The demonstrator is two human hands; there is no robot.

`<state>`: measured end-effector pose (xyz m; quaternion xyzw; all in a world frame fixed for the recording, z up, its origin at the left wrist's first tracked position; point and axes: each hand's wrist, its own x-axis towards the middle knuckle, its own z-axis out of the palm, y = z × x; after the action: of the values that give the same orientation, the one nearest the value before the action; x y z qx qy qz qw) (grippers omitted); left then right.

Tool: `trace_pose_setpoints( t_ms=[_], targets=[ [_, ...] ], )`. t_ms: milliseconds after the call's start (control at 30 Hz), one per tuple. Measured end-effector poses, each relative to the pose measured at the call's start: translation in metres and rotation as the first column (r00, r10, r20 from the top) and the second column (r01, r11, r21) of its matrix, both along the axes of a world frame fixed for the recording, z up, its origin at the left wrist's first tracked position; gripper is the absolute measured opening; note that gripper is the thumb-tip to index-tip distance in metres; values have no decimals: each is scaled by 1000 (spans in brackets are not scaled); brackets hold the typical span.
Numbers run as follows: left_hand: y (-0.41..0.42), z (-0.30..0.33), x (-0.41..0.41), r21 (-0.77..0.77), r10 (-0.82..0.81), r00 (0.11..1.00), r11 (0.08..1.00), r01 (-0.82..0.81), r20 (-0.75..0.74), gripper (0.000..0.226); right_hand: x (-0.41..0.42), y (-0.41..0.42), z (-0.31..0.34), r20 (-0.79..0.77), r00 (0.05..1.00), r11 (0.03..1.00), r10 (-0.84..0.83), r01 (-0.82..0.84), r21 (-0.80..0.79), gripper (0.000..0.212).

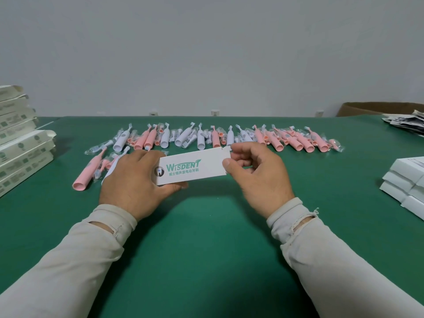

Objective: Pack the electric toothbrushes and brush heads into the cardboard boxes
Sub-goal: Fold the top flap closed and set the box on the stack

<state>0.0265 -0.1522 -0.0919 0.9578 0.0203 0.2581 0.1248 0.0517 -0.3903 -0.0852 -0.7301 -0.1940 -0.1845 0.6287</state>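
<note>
A green table [206, 249] fills the lower view, below a pale grey wall [206, 53]. 2 arms in cream sleeves [80, 260] reach in from the near edge.

Well left of the held box, flat printed cartons [20, 148] lie stacked at the table's edge. Well right of it sits a stack of plain white boxes [406, 184], with a heap of printed leaflets [408, 122] farther back and a brown carton [376, 109] behind that.

Just beyond both hands runs a row of pink and white toothbrushes [229, 138], mixed with brush heads in clear wrappers [101, 149]. 1 pink brush [88, 172] lies apart, just left of the left hand.

Between the hands, above the table, is 1 white box [192, 168] with green lettering, lying crosswise, its right end a little higher. The left hand [133, 180] wraps its left end, thumb underneath and fingers hidden behind it. The right hand [257, 171] pinches the right end, thumb on the front face, curled fingers at the small end flap [226, 149], which stands out from the box's top corner.
</note>
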Motion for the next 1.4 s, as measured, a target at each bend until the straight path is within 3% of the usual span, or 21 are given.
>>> trace_pose_setpoints(
  t_ms=[200,400,567,733,833,900,967,1133,1267,1333,1400],
  targets=[
    [-2,2,-2,15,7,1000,1000,-6,-6,90,5,-3,-1,-104,995,999,6,-1,45,18],
    [-5,3,-5,15,19,1000,1000,-19,-17,94,5,-2,-4,-104,994,999,35,-30,40,9],
    [-7,2,-4,44,16,1000,999,-15,-17,82,4,5,-11,-129,986,991,104,-92,98,32],
    [-27,-13,-2,-1,-216,975,976,216,48,70,16,-5,-11,-361,932,921,-26,163,354,42],
    [-43,-12,-3,-105,-256,964,959,263,76,65,6,2,-9,-524,846,881,96,173,441,26],
    [-57,-8,-8,-154,-302,950,938,311,75,62,-12,18,-11,-560,814,921,154,87,380,14],
    [-73,-4,-15,-188,-370,923,904,384,109,58,-29,28,-13,-581,801,946,146,58,318,22],
    [-109,6,-24,-101,-478,856,859,503,195,59,-21,-38,21,-487,850,920,-203,336,203,16],
    [-128,-7,-26,-236,-516,839,806,544,173,39,17,-163,68,-436,701,792,-565,608,-49,39],
    [-129,-18,-26,-233,-553,825,792,565,118,37,31,-221,81,-480,608,744,-632,649,-157,33],
    [-122,-22,-24,-235,-556,823,789,567,119,36,42,-264,84,-511,574,745,-640,626,-231,18]
  ],
)
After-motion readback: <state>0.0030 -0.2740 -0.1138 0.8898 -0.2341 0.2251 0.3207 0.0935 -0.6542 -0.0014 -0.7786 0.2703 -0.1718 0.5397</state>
